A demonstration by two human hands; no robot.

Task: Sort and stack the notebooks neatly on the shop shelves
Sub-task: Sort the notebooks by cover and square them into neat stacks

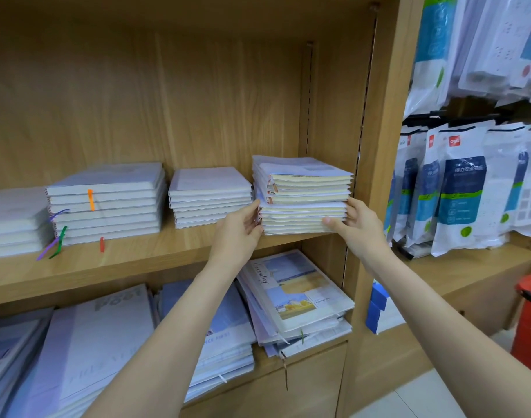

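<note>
While both hands reach to the right end of the light wooden upper shelf [155, 254], they clasp a tall stack of plastic-wrapped white notebooks with cream page edges [303, 200] from either side. The left hand [238, 229] curls its fingers round the stack's left corner, and the right hand [356, 226] presses its thumb on the front edge with fingers behind the right side. This stack sits on the shelf beside the wooden upright [379, 146]. Just left stands a lower stack of white notebooks [208, 196], then a larger stack with orange, purple and green ribbon markers [107, 203]. Below, on the lower shelf, larger illustrated notebooks [297, 297] lie in loose piles. Hanging white and blue packets [460, 188] fill the neighbouring rack.
</note>
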